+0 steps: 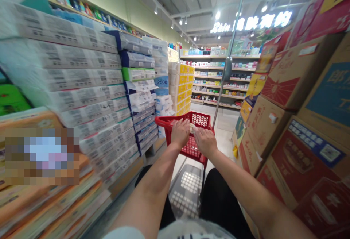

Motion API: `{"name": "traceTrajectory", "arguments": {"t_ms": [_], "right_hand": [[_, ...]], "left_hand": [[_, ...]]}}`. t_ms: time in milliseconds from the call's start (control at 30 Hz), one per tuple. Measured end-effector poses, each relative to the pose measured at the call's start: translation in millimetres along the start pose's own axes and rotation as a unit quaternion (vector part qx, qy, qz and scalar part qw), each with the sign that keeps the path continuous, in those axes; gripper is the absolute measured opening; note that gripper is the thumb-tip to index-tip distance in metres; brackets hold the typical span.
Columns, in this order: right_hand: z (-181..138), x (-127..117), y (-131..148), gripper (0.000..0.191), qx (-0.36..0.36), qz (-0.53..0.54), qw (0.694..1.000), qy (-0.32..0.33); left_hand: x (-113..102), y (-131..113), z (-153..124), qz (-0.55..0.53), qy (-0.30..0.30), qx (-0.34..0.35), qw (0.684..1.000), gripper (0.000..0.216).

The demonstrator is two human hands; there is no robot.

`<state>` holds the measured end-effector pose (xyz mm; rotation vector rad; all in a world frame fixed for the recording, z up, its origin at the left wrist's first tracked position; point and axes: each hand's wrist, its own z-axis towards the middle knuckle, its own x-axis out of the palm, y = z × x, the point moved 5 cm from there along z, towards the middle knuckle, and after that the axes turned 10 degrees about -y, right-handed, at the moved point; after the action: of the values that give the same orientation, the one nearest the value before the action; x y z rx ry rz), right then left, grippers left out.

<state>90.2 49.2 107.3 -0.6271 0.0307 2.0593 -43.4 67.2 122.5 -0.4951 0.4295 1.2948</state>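
A red plastic shopping cart (pixel 188 147) stands in front of me, with a grey lower rack (pixel 182 191) under its basket. My left hand (pixel 180 132) is closed over the cart's near edge, around the handle area. Close to its right, my right hand (pixel 204 139) is also closed there, fingers bent over the same edge. A small, pale, crumpled-looking thing (pixel 192 126) shows between the two hands, too small to name. At the basket's right corner a thin upright pole (pixel 218 104) rises past the top of the view.
Stacked paper packs (pixel 90 80) line the left side, with orange packs (pixel 30 202) nearest. Cardboard boxes (pixel 273 122) are piled high along the right. Yellow-and-white packs (pixel 182 85) stand farther along. Pale floor (pixel 222 129) runs between toward stocked shelves (pixel 218 80).
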Motion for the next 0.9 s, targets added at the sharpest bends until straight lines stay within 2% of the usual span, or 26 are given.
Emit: {"name": "traceTrajectory", "arguments": {"t_ms": [133, 333, 567, 767, 900], "right_hand": [[-1, -5, 6, 0.035, -0.026, -0.005, 0.999, -0.024], [11, 0, -5, 0.032, 0.050, 0.018, 0.998, 0.033], [-12, -5, 9, 0.041, -0.026, -0.010, 0.999, -0.040], [10, -2, -5, 0.032, 0.055, 0.009, 0.998, 0.029], [2, -4, 1, 0.034, 0.014, -0.007, 1.000, 0.005]], "left_hand": [[-1, 0, -1, -0.004, -0.005, -0.002, 1.000, 0.043], [-3, -2, -1, 0.006, 0.000, 0.005, 1.000, 0.043], [-4, -1, -2, 0.000, -0.009, 0.006, 1.000, 0.043], [-5, -3, -1, 0.006, -0.001, 0.008, 1.000, 0.043], [-4, -2, -1, 0.005, -0.002, 0.000, 1.000, 0.043]]}}
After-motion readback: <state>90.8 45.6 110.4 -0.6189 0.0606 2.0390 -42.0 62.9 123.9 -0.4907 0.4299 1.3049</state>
